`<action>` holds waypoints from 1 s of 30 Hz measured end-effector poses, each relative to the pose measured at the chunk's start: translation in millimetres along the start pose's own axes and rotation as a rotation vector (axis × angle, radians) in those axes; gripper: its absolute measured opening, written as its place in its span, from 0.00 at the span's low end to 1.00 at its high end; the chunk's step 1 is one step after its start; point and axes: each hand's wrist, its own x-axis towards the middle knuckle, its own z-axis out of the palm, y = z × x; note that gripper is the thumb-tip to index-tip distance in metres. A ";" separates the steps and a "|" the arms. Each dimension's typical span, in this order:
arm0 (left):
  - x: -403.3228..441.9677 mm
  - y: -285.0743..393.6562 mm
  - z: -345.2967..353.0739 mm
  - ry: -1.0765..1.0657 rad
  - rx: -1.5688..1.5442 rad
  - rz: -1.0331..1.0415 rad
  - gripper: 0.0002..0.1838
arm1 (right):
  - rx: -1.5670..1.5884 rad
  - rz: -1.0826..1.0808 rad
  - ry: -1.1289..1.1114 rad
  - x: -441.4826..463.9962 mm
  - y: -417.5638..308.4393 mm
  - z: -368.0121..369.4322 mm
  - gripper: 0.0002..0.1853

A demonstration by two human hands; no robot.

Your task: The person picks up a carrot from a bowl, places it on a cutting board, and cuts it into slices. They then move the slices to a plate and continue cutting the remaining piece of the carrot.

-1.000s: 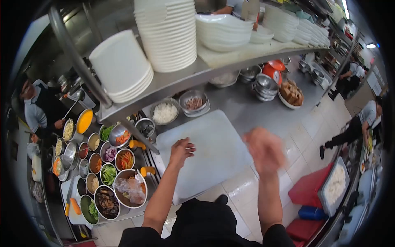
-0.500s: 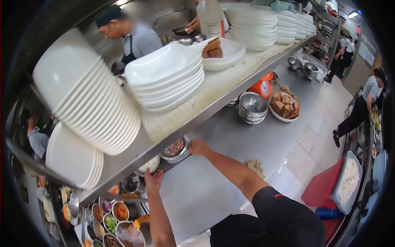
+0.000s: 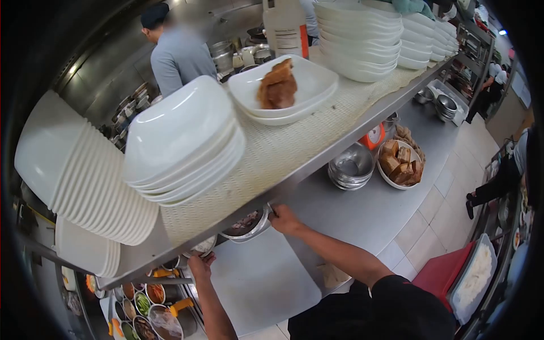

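My right hand (image 3: 285, 219) is closed at the right rim of a metal bowl (image 3: 262, 228) with chopped, pinkish-brown meat in it. The bowl sits partly under the shelf, whose edge hides its far side. Lower left, my left hand (image 3: 202, 265) has its fingers curled at the near rim of a smaller bowl of white food (image 3: 205, 247), the thumb on the right side. A pale cutting board (image 3: 263, 277) lies between my forearms.
Overhead, a shelf (image 3: 255, 164) carries stacked white bowls (image 3: 181, 136) and a dish with a browned meat chunk (image 3: 277, 85). Metal bowls (image 3: 350, 164), an orange scale (image 3: 374, 136) and a bowl of meat blocks (image 3: 399, 164) stand right. Ingredient tubs (image 3: 156, 294) are at lower left. Co-workers stand beyond.
My view has shifted, with the shelf appearing larger and lower. My left hand's spread fingers have curled in at the white-food bowl. My right hand stays at the metal bowl. The co-worker behind has turned away.
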 end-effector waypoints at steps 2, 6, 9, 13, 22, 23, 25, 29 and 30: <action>-29.4 1.0 11.1 0.001 0.028 0.053 0.21 | -0.021 0.013 -0.032 -27.7 -12.5 -44.6 0.13; -101.6 6.6 45.3 -0.015 0.137 0.090 0.16 | -0.099 0.036 -0.037 -81.7 -9.5 -149.8 0.14; -174.0 10.0 91.0 -0.072 0.127 0.122 0.16 | -0.076 -0.010 0.030 -122.4 15.5 -228.2 0.14; -247.4 -4.5 152.5 -0.109 0.091 -0.001 0.18 | -0.113 0.071 0.142 -174.3 50.0 -330.0 0.14; -341.1 -52.4 281.3 -0.362 0.234 -0.158 0.19 | -0.095 0.302 0.359 -183.0 131.3 -516.8 0.16; -343.7 -59.9 294.5 -0.373 0.236 -0.153 0.19 | -0.077 0.304 0.383 -173.0 140.6 -534.2 0.15; -350.7 -75.3 328.0 -0.342 0.184 -0.096 0.17 | -0.061 0.309 0.415 -148.8 160.5 -568.2 0.15; -357.5 -105.0 409.0 -0.373 0.195 -0.022 0.19 | 0.000 0.270 0.485 -92.4 205.3 -630.7 0.16; -352.0 -114.3 432.9 -0.383 0.197 -0.034 0.19 | -0.052 0.270 0.489 -80.3 212.7 -653.2 0.16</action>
